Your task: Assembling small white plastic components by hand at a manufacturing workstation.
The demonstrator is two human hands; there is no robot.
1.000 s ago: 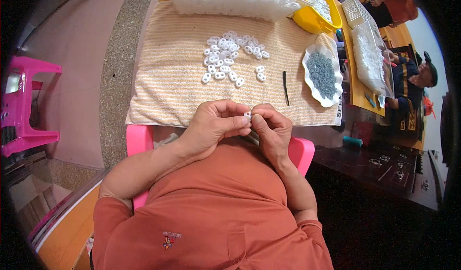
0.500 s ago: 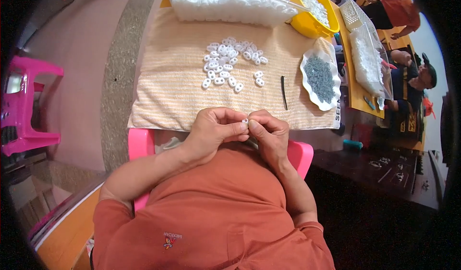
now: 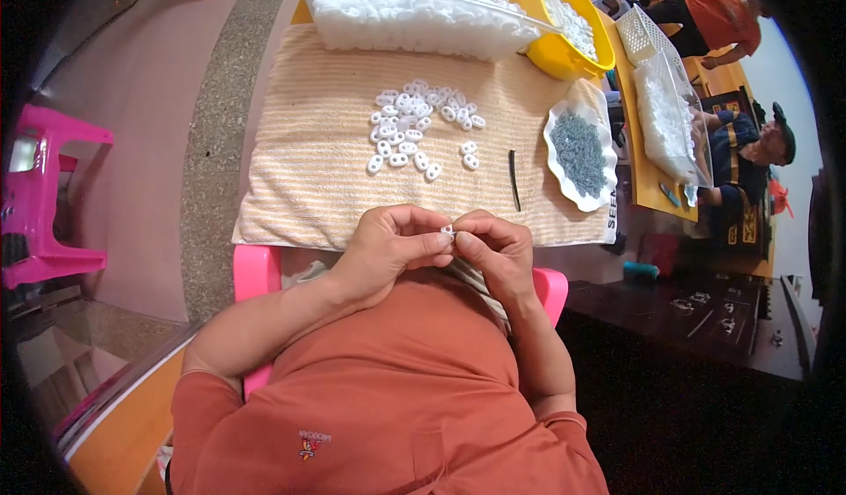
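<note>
Both hands together at near edge of table, in front of the torso. Left hand point(image 3: 392, 247) pinches a small white plastic piece with a hole point(image 3: 448, 230) between thumb and fingertips. Right hand point(image 3: 498, 253) closes thumb and fingertips on the same piece from its right side; can't tell if a smaller part is also in that grip. Piece sits right between the two sets of fingertips, mostly covered, by the near edge of the orange-and-white striped towel point(image 3: 308, 151).

Beyond the hands, on the towel: loose cluster of white oval two-hole plastic pieces point(image 3: 404, 127), well apart from the fingers. Two white oval pieces point(image 3: 469, 154) lie separately, right of the cluster. Thin black strip point(image 3: 515, 181) lies farther right, between those two and a white scalloped dish point(image 3: 556, 167) of small grey pieces point(image 3: 579, 154). Far edge: clear plastic bin point(image 3: 414, 35) full of white pieces, yellow plastic basin point(image 3: 548, 59) beside it.
</note>
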